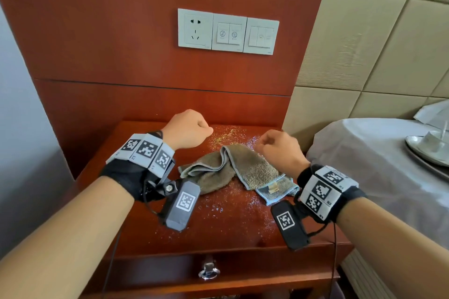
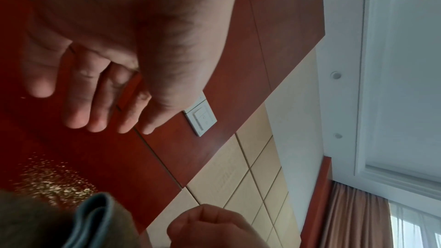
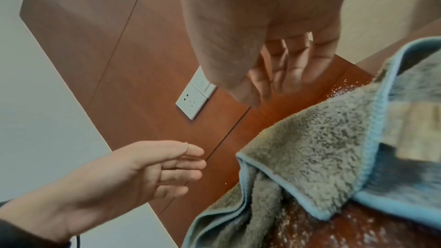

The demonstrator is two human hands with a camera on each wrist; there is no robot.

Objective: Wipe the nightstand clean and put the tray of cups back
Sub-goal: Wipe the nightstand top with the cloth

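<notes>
A red-brown wooden nightstand (image 1: 218, 230) is strewn with shiny glitter (image 1: 228, 135). In the middle of its top lies a crumpled grey-brown cloth with a blue hem (image 1: 233, 170), also seen in the wrist views (image 2: 35, 223) (image 3: 322, 148). My left hand (image 1: 196, 128) hovers over the back left of the top, beyond the cloth's left end, with relaxed fingers (image 2: 78, 112) and nothing in it. Over the cloth's right part my right hand (image 1: 269, 144) hangs with loosely curled fingers (image 3: 284, 74), holding nothing. A silvery tray (image 1: 418, 150) with glassware sits on the bed at the far right.
A bed with a grey sheet (image 1: 364, 165) stands directly right of the nightstand, with a padded beige headboard (image 1: 364, 56) behind it. Socket and switch plates (image 1: 228, 31) are on the wood wall panel. The drawer has a metal ring handle (image 1: 209, 272).
</notes>
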